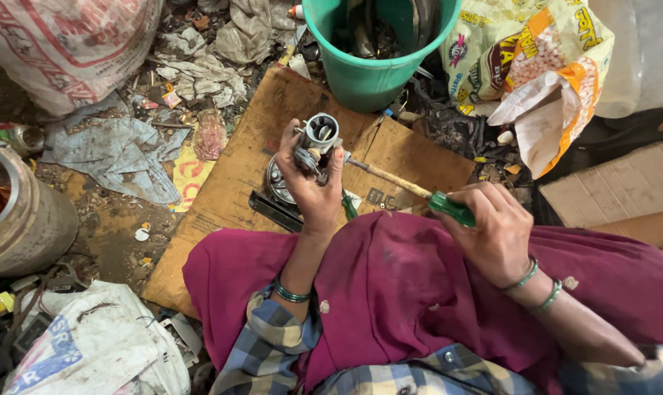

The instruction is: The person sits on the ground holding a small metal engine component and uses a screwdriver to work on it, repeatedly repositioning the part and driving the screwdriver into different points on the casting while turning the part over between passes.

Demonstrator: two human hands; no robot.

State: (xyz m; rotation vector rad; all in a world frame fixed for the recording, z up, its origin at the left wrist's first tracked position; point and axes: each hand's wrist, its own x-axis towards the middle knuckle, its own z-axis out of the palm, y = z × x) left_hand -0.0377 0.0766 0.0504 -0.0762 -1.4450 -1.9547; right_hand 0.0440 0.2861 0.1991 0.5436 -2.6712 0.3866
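Note:
My left hand (pixel 313 186) grips a small grey metal engine part, a carburettor-like body (pixel 318 140) with a round open bore on top, and holds it upright over a flat piece of cardboard (pixel 232 175). My right hand (pixel 492 230) is closed around the green handle of a screwdriver (pixel 448 208). Its long shaft points left, and the tip meets the side of the metal part. Both wrists wear green bangles. A magenta cloth (pixel 404 285) covers my lap below the hands.
A green plastic bucket (pixel 371 77) with dark metal parts stands just beyond the cardboard. A round bearing-like part (pixel 276 183) and a dark flat tool lie under my left hand. A metal drum (pixel 24 219) is at left. Sacks, rags and printed bags crowd the ground.

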